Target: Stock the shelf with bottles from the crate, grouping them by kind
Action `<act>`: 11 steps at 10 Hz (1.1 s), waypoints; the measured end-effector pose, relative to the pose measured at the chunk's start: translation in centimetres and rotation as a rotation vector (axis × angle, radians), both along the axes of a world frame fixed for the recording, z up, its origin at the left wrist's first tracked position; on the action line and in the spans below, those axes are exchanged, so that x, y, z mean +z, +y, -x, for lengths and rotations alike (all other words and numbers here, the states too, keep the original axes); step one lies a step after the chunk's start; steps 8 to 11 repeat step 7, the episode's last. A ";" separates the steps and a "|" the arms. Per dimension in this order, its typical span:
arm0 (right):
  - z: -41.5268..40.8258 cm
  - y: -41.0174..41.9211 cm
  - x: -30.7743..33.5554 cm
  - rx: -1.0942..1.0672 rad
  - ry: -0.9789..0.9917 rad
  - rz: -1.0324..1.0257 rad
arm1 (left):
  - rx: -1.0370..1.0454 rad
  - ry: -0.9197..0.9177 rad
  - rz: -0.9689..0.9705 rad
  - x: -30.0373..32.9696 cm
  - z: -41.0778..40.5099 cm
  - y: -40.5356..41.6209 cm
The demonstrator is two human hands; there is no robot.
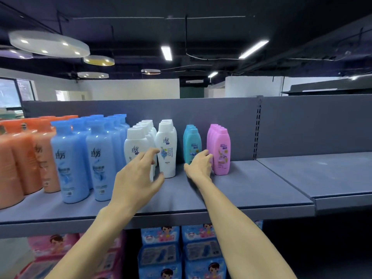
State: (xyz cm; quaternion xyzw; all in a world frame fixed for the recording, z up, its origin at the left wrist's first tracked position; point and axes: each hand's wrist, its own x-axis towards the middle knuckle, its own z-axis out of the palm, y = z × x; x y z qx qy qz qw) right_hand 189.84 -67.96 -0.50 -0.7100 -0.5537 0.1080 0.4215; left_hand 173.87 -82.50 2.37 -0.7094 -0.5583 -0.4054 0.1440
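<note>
Both arms reach forward over the grey shelf (pixel 231 190), where bottles stand upright in rows running front to back, sorted by colour. From the left come orange bottles (pixel 22 158), then two rows of blue bottles (pixel 69 164), two rows of white bottles (pixel 167 150), one row of teal bottles (pixel 192 143) and one row of pink bottles (pixel 220 150).

The left hand (pixel 136 178) hangs in front of the left white row with its fingers spread and loosely bent, gripping nothing; its thumb lies close to the base of the front bottle in the right white row. Whether it touches is unclear.

The right hand (pixel 199 166) sits between the teal and pink rows, thumb near the teal front bottle, fingers curled against the side of the pink front bottle. A firm grip cannot be made out.

The crate is out of sight. Below the shelf stand blue packets (pixel 161 252) and pink packets (pixel 52 250).
</note>
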 end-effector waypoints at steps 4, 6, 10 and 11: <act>1.0 0.6 0.1 -0.025 -0.029 0.025 | -0.023 -0.014 0.021 -0.9 3.1 -2.8; 1.5 -1.9 0.4 -0.005 -0.069 0.018 | -0.026 -0.067 0.049 -1.6 6.0 -5.3; 2.1 -3.6 0.7 0.003 -0.106 -0.029 | -0.013 -0.044 0.075 -2.0 7.4 -6.1; 2.1 -3.6 0.7 0.003 -0.106 -0.029 | -0.013 -0.044 0.075 -2.0 7.4 -6.1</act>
